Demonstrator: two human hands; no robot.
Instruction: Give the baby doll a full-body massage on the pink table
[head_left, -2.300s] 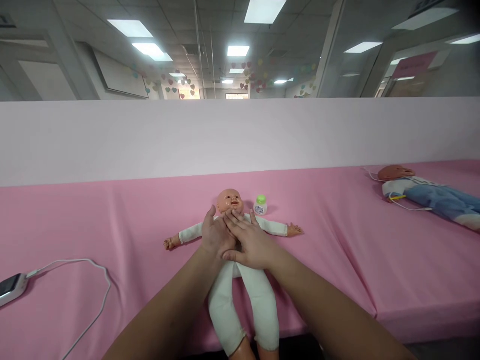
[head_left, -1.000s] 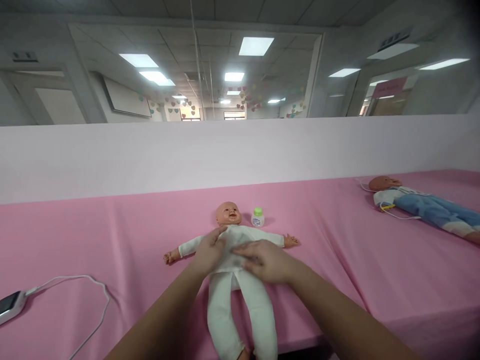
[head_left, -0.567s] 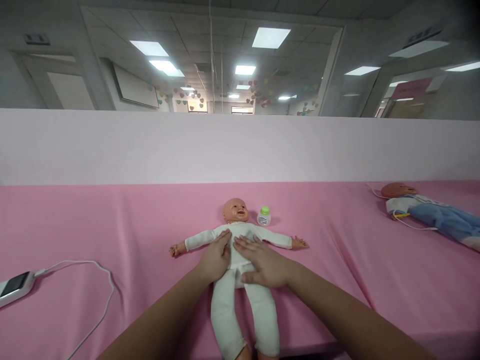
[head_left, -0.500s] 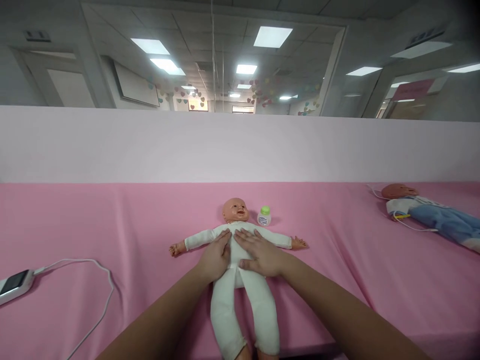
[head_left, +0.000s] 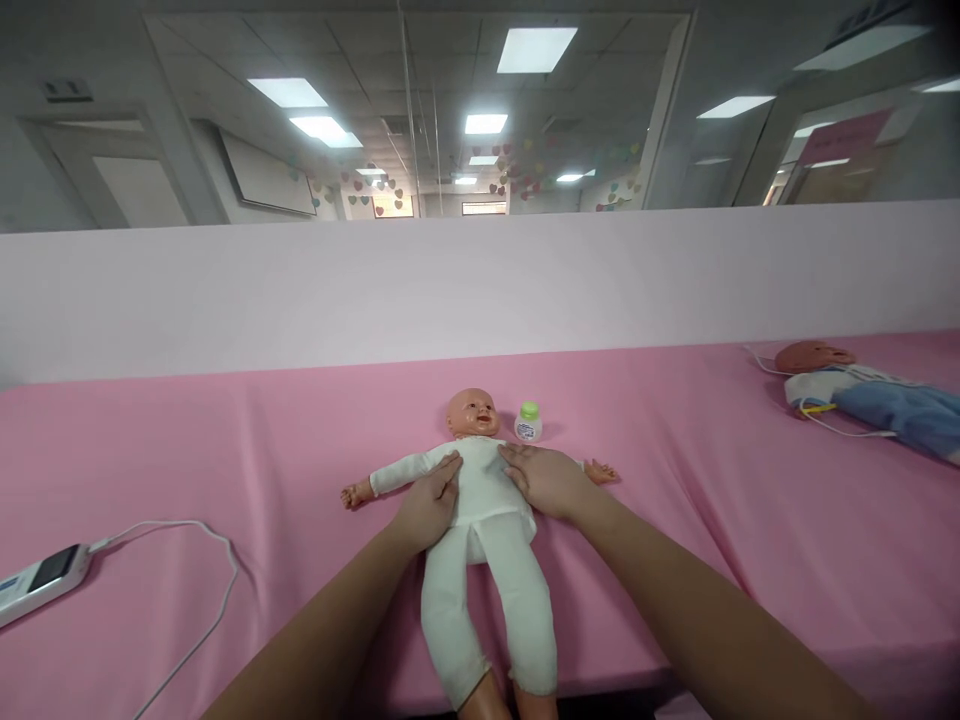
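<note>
A baby doll [head_left: 491, 480] with a white cloth body lies face up on the pink sheet, arms spread, head away from me. My left hand [head_left: 431, 503] rests along the left side of its chest, fingers stretched out toward the shoulder. On the other side, my right hand [head_left: 551, 480] lies flat over the right edge of the chest and covers part of the doll's arm. Neither hand grips anything. Just right of the doll's head stands a small clear bottle [head_left: 528, 425] with a green cap.
The table has a pink sheet [head_left: 315, 430]. At the left lies a white handheld device [head_left: 49, 580] with a dark screen and a white cable [head_left: 225, 590]. Far right, a second doll [head_left: 892, 400] in blue and white clothes lies with thin tubes. Behind are a white ledge [head_left: 375, 290] and glass.
My right hand has slid from the middle of the doll's chest out to its right side. My left hand stays at the left side. The view has tilted slightly.
</note>
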